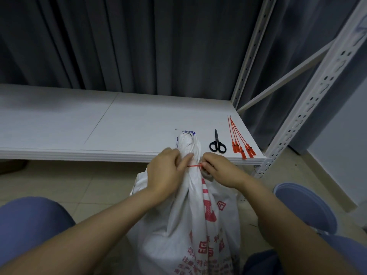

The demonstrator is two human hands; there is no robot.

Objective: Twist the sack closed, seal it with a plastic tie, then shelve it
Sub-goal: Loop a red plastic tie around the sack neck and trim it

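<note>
Standing on the floor, the white red-printed sack [190,225] has both hands [168,173] [220,171] gripping a red tie [195,165] around its twisted neck

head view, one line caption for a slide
Both hands cinch a red tie around the twisted sack neck below the shelf.

Views: we have one, worn on the head.
Facing: we look forward and down at the shelf [123,124].
Nearness: close; our hands work just below the shelf's front edge.
Beyond shelf: curtain [123,42].
Shared: nothing, single view.
</note>
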